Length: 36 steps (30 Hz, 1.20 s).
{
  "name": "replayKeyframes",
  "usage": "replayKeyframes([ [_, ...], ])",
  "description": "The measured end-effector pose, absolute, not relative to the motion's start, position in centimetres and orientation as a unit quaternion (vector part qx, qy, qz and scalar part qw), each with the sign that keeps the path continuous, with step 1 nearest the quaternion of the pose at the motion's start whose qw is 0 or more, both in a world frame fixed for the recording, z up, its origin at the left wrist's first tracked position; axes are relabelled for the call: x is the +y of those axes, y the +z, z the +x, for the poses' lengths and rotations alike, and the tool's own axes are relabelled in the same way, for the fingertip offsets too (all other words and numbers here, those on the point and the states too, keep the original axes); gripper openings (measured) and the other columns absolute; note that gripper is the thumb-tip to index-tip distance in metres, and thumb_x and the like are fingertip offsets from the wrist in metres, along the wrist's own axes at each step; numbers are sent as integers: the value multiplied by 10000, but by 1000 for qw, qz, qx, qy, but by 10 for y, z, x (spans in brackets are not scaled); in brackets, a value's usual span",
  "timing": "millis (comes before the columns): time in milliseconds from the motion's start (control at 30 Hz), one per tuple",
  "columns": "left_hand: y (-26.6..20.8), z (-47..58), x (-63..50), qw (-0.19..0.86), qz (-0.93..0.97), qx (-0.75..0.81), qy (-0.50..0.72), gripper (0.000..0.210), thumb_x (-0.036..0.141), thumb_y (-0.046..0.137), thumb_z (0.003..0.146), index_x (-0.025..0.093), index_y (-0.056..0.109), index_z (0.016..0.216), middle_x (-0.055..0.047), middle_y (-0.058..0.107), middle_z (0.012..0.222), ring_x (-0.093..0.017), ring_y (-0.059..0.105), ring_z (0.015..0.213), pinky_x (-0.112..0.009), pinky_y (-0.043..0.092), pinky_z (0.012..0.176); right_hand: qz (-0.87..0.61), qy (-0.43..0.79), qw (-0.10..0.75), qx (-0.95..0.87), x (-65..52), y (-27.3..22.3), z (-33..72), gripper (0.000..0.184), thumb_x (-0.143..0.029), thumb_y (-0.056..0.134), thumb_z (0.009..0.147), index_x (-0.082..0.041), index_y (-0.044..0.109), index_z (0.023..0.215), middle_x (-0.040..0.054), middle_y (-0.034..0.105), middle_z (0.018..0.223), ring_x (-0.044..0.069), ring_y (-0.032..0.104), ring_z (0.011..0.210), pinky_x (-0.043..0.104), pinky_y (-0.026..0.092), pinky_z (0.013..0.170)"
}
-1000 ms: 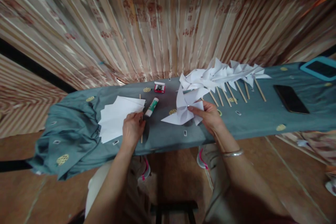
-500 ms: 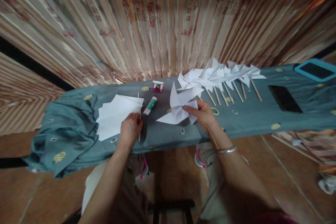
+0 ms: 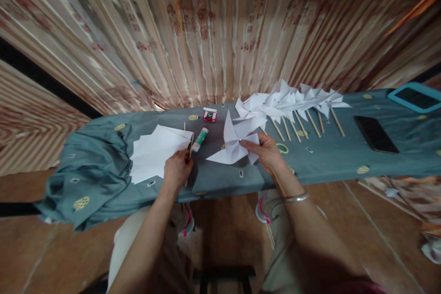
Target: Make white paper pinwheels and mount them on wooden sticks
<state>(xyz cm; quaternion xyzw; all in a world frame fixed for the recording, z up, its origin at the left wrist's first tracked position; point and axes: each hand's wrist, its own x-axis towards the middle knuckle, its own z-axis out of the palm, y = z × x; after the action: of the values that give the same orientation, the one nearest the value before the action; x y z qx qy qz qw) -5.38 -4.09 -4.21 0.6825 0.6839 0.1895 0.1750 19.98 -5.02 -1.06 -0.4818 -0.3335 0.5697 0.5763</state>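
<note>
- Paper pinwheel (image 3: 231, 148) pinched near its hub by R hand (image 3: 267, 150), over mid-cloth (image 3: 217, 179); thin stick (image 3: 191, 147) pinched by L hand (image 3: 178, 169) at pinwheel's 9 o'clock. Hands apart.
- Stick pick-up seems to be in hand; next, a clean lift is prob. called for, w/o glue stick (image 3: 200, 139) at stick's 1 o'clock being knocked.
- L fingertips part-hidden; pinwheel's back unseen; contents of red box (image 3: 210, 115), pinwheel's 11 o'clock, too small to ID.
</note>
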Motion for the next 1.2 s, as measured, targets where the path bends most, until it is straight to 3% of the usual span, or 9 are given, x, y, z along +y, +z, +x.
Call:
replayKeyframes([
  [267,-34,-58,-39,330,545,664,390,313,347,589,696,138,714,892,-70,732,804,-200,676,725,-313,533,710,-475,577,576,-331,-51,-8,203,282,-298,905,460,-183,705,621,-24,724,626,101,608,522,213,468,524],
  [367,-21,-40,-49,544,415,532,498,319,372,750,582,145,717,804,-57,727,748,-205,691,735,-327,551,727,-456,606,564,-326,-52,-8,204,259,-281,896,488,-186,708,639,-19,726,638,109,628,543,220,498,556],
  [533,-10,-6,-64,688,358,443,449,276,310,818,570,161,740,789,-36,719,673,-147,659,641,-258,525,670,-382,684,529,-327,-55,-10,213,240,-260,870,505,-217,739,702,-2,745,730,132,660,605,239,543,597],
  [633,-14,8,-69,714,402,435,374,253,310,785,605,151,754,800,-18,696,642,-115,611,586,-212,475,604,-361,696,524,-332,-55,-12,220,271,-285,859,525,-238,757,771,10,753,808,152,680,670,268,566,662],
  [933,-20,26,-74,730,466,423,266,318,444,734,603,129,723,643,-31,633,506,-132,559,484,-238,436,520,-397,683,492,-366,-59,0,231,309,-336,887,499,-193,734,727,-1,710,662,108,627,561,199,525,565],
  [1200,-25,47,-58,718,355,418,429,430,373,834,560,148,761,920,20,609,526,-78,471,450,-200,301,448,-397,711,421,-400,-65,0,220,304,-359,869,506,-183,724,707,-6,702,650,130,621,554,237,527,577],
])
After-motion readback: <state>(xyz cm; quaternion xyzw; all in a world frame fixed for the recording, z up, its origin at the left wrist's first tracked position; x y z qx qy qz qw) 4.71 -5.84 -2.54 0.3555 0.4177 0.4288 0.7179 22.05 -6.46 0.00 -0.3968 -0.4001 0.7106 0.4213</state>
